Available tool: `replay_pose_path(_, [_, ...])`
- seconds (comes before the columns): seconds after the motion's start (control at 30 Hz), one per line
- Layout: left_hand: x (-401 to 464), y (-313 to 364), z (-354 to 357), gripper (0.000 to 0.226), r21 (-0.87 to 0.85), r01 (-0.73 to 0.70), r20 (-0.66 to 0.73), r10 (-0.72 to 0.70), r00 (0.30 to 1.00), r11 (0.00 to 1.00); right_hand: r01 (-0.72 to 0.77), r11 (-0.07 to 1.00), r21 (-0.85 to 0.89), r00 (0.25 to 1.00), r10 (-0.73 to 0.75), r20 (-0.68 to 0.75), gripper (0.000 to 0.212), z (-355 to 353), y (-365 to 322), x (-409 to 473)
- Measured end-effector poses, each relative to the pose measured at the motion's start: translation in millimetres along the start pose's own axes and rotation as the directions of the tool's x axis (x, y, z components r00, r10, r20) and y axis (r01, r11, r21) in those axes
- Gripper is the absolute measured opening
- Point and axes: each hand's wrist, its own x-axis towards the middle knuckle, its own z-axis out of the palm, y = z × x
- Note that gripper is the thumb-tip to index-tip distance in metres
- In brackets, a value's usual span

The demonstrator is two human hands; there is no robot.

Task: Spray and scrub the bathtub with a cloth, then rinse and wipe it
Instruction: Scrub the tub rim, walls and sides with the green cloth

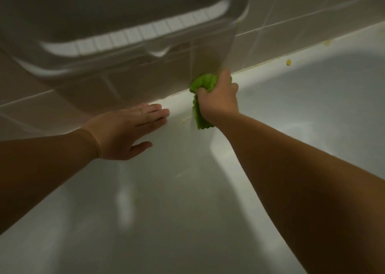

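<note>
2 hands (125, 132) (217, 98): right fingers clamp green cloth (203, 84) on bathtub rim (270, 69); left fingers flat.

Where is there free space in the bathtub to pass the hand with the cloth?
Free: the tub wall below the left hand, and the rim rightward toward the yellow spots. Crowded: the ledge between the left hand and the right hand gripping the green cloth.

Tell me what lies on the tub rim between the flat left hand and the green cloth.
In the head view, the bathtub rim is mostly bare between the left hand and the green cloth; only a small yellowish smear lies there.
</note>
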Motion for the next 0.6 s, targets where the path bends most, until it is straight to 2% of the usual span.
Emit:
replay_pose_path(0.1, [12,0,1,0.065,-0.004,0.006,0.002,-0.006,1.0,1.0,-0.054,0.999,-0.009,0.996,0.053,-0.078,0.045,-31,13,31])
replay_pose_path(0.17, [16,1,2,0.066,-0.012,0.015,0.004,-0.015,1.0,1.0,-0.132,0.991,-0.012,0.983,0.129,-0.13,0.052,-56,21,58])
replay_pose_path(0.23, [20,3,2,0.066,-0.009,0.018,0.019,-0.018,1.0,1.0,-0.183,0.983,-0.006,0.973,0.18,-0.141,0.052,-66,25,69])
replay_pose_path(0.3, [23,3,2,0.066,0.014,0.016,0.033,-0.017,0.999,1.0,-0.099,0.989,-0.105,0.987,0.085,-0.136,0.037,-55,24,59])
replay_pose_path(0.37, [30,5,3,0.067,0.044,-0.002,0.039,0.0,0.999,0.999,0.107,0.979,-0.176,0.978,-0.135,-0.156,0.026,-35,17,29])
replay_pose_path(0.43, [38,7,4,0.069,0.067,0.0,0.038,-0.002,0.999,0.998,0.307,0.919,-0.249,0.931,-0.345,-0.123,0.016,-9,22,12])
replay_pose_path(0.47, [41,7,6,0.069,0.07,0.002,0.036,-0.004,0.999,0.998,0.343,0.904,-0.257,0.921,-0.377,-0.097,0.017,0,24,11])
replay_pose_path(0.53, [47,9,7,0.068,0.068,0.012,0.022,-0.014,1.0,0.998,0.354,0.924,-0.143,0.929,-0.365,-0.059,0.027,-3,26,14])
replay_pose_path(0.6, [53,10,7,0.067,0.075,0.018,0.003,-0.018,1.0,0.997,0.346,0.928,-0.139,0.927,-0.361,-0.101,0.025,-20,32,27])
